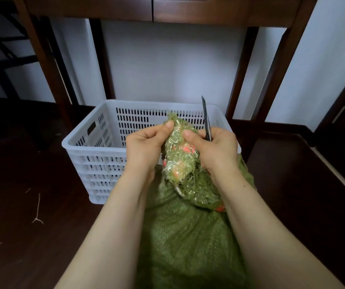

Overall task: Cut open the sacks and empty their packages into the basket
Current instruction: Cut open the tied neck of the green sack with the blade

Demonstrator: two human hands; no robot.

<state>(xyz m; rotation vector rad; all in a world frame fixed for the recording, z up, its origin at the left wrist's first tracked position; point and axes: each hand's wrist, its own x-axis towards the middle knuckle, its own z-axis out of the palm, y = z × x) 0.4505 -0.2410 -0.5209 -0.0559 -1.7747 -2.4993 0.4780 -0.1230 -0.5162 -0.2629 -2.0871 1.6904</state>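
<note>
Left grip (144,147): closed on one side of the frayed mouth of the sack (180,236), with the thumb pressed on the mesh near the top edge.
Right grip (217,149): closed on the opposite side of the mouth, thumb on the mesh; a knife (206,117) is held in the same grip, blade pointing up and clear of the mesh.
Sack position: held upright between the forearms, just in front of the basket (83,142). The body hangs slack below, and what it rests on cannot be told.
Step in hand: the mouth is judged to be already cut and is being spread apart.
Package (180,161): a clear crinkled wrapper with orange contents is seen through the torn mesh between the thumbs. Further packages cannot be counted.
Basket: white slotted plastic, set on the dark floor (21,205) beyond the hands.
Handling: the sack is judged soft and limp, with no shape of its own. Loose strands are likely to snag. The wrapper is judged light and slippery.
Hold points: sound mesh below the frayed edge should be taken on both sides. For tipping, the bottom of the sack should be lifted.
Risk: the wrapper or the fingers may be nicked by the blade.
</note>
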